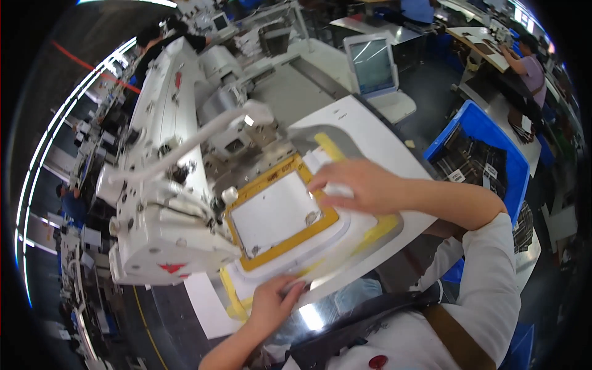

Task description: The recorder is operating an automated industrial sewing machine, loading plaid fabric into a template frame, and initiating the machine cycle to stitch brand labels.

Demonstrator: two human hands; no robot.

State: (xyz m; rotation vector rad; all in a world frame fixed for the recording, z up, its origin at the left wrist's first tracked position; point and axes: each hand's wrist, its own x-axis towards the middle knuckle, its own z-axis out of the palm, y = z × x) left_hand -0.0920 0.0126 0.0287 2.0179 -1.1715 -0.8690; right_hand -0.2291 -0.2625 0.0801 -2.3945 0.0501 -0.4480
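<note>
A white industrial sewing machine (154,228) stands on the left, its head beside a rectangular yellow frame (274,253) with a pale inner panel (265,219). The frame lies on layered white and translucent plates with yellow tape (379,228). My right hand (354,188) is at the frame's right side, fingers bent and apart, touching or just above it; what is under the fingertips is partly hidden. At the front edge, my left hand (274,302) has fingers and thumb closed on the edge of the white board (203,305).
A screen unit (373,68) stands behind the board. A blue bin (518,160) with dark pieces is at the right. A person (530,74) works at a table top right; others are at the left (73,206) and behind the machine (148,46). More machines line the left.
</note>
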